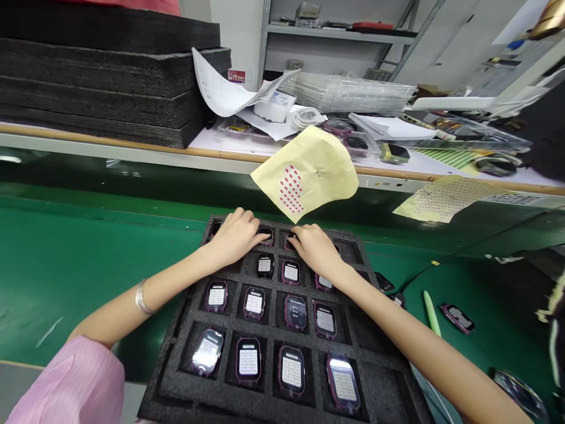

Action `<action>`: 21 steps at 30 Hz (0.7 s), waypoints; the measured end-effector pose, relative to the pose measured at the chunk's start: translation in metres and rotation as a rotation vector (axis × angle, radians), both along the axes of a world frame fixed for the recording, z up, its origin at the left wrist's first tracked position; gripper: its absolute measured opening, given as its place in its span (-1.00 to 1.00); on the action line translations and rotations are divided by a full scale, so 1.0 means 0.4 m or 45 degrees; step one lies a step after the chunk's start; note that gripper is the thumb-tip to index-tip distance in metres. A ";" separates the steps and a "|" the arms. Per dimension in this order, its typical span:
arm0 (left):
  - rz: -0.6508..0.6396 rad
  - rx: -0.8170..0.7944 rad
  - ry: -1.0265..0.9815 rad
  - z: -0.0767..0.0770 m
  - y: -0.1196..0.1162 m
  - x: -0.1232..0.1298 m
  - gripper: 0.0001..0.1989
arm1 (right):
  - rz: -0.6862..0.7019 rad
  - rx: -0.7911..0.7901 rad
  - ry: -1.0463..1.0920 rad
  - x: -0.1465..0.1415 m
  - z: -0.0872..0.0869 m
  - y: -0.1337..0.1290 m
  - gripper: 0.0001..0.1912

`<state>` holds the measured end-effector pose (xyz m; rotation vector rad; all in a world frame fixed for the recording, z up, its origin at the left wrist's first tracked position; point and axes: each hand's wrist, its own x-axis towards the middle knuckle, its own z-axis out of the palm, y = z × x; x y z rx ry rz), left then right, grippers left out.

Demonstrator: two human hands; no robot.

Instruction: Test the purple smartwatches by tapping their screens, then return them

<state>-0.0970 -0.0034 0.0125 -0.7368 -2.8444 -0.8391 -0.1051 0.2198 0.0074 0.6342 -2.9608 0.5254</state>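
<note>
A black foam tray point(273, 341) with rows of square pockets lies on the green bench, and most pockets hold a smartwatch face without a strap. Many screens are lit, such as the watch point(248, 358) in the front row. My left hand point(238, 232) rests over the back row, its thumb on a dark-screened watch point(265, 237). My right hand point(315, 247) is beside it over the same row, thumb and a finger at another watch point(289, 241). The fingers of both hands are bent and partly hidden behind the knuckles.
Thick black foam blocks point(88, 76) are stacked on the shelf at the back left. Yellow sticker sheets point(309, 174) hang from the shelf edge. Right of the tray lie a loose watch point(458, 318), a green pen-like tool point(431, 312) and a black cable point(468, 244).
</note>
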 end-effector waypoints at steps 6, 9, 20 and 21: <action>0.118 0.150 -0.139 -0.039 0.101 -0.030 -0.91 | -0.052 -0.244 -0.065 0.000 -0.005 -0.003 -0.86; 0.142 0.272 -0.190 -0.053 0.093 -0.049 -0.92 | 0.030 -0.443 -0.084 0.024 0.004 0.001 -0.88; -0.058 1.339 -0.773 0.001 0.051 0.043 -0.75 | -0.150 -1.625 -0.776 0.158 0.104 -0.015 -0.72; -0.068 1.497 -0.886 0.006 0.046 0.059 -0.73 | -0.162 -1.645 -0.822 0.167 0.104 -0.015 -0.71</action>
